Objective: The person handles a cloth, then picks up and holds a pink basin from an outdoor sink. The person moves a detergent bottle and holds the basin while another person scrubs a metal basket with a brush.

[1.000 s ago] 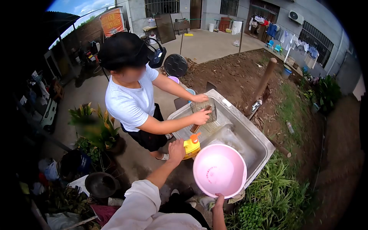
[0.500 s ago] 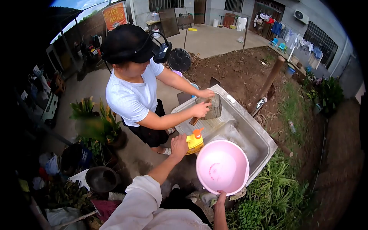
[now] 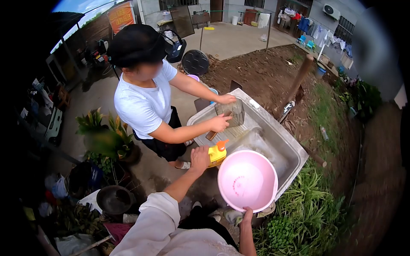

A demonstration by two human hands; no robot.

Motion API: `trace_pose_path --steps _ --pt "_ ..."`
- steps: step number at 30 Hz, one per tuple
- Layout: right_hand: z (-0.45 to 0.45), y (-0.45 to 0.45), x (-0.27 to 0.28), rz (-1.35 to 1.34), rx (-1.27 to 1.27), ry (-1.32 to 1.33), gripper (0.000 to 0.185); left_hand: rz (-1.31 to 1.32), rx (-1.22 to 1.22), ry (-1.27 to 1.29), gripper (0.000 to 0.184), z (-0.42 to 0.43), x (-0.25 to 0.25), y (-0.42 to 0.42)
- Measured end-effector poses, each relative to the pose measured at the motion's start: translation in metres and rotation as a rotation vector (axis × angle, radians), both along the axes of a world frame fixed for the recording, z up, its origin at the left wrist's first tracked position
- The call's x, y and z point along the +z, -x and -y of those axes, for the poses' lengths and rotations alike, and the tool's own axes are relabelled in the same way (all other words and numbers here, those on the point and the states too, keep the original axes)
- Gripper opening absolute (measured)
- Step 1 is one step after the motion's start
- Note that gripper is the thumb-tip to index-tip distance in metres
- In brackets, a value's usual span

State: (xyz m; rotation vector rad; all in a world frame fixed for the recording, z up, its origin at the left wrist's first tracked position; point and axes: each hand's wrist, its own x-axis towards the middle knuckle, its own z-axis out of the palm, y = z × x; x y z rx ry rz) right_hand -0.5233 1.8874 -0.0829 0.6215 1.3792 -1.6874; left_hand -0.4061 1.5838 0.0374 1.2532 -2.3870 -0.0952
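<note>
My left hand (image 3: 199,159) is closed at the side of a yellow pump bottle (image 3: 217,155) with an orange top; its grip on the bottle is partly hidden. With my right hand (image 3: 246,215) I grip the near rim of a pink plastic basin (image 3: 247,181), which is tilted so its inside faces me. Red marks show on its bottom, and it covers the near corner of a metal sink (image 3: 294,170). Across from me, another person (image 3: 139,102) holds a wire-mesh basket (image 3: 236,113) over the sink's ribbed drainboard. A small brown block (image 3: 211,135) lies by that person's hand.
A wooden post (image 3: 301,81) and a tap (image 3: 289,106) stand behind the sink. Green plants (image 3: 303,209) grow at its right. Potted plants (image 3: 115,136) and a dark pan (image 3: 114,199) are on the left. A round black lid (image 3: 195,62) stands behind the other person.
The view has shifted slightly. Both my hands keep their places at the yellow bottle and the basin rim. The other person still holds the mesh basket.
</note>
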Motion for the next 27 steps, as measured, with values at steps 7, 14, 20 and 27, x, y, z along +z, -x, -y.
trace_pose_path --steps 7,14,20,27 --pt "0.0 0.0 0.005 0.011 0.011 0.035 0.039 0.013 -0.018 0.023 0.013 -0.002 0.002 0.004" --pt "0.007 -0.004 0.024 0.022 -0.015 -0.005 0.033 0.02 -0.001 0.046 0.015 0.0 -0.003 0.004" --pt "0.008 -0.005 0.019 0.008 -0.048 -0.018 0.034 0.031 -0.008 0.084 0.017 -0.003 0.002 0.004" --pt "0.006 -0.005 0.001 -0.047 -0.062 -0.031 0.038 0.027 -0.021 0.083 0.018 0.0 -0.001 0.006"
